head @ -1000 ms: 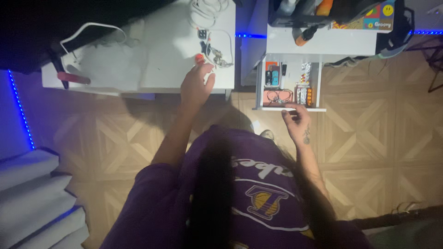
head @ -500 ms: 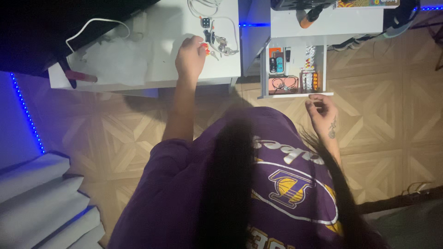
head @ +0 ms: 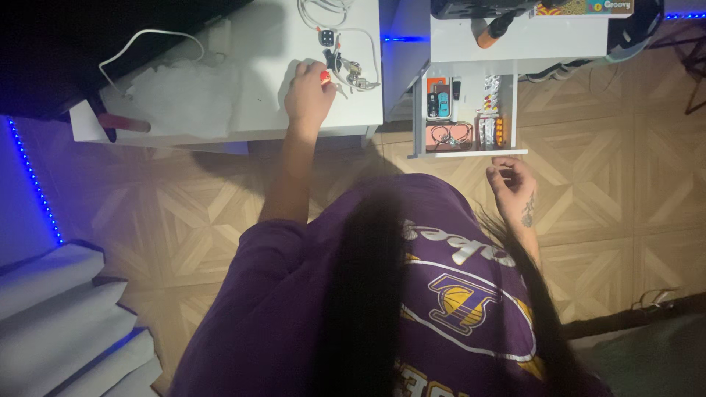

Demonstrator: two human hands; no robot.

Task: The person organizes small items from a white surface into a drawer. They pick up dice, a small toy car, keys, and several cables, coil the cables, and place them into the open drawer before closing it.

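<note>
Head view: dim room, parquet floor, white bench. Left hand rests on bench, fingers closed on one small red object beside one key bunch; pinch firmly, lift clear of white cable. Right hand, fingers loosely curled, empty, hangs below one open white drawer

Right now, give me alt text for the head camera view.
Seen from above, a person's left hand closes on a small red object on a white table, while the right hand hangs below an open white drawer.

A white cable and red-handled tool lie apart.
</note>
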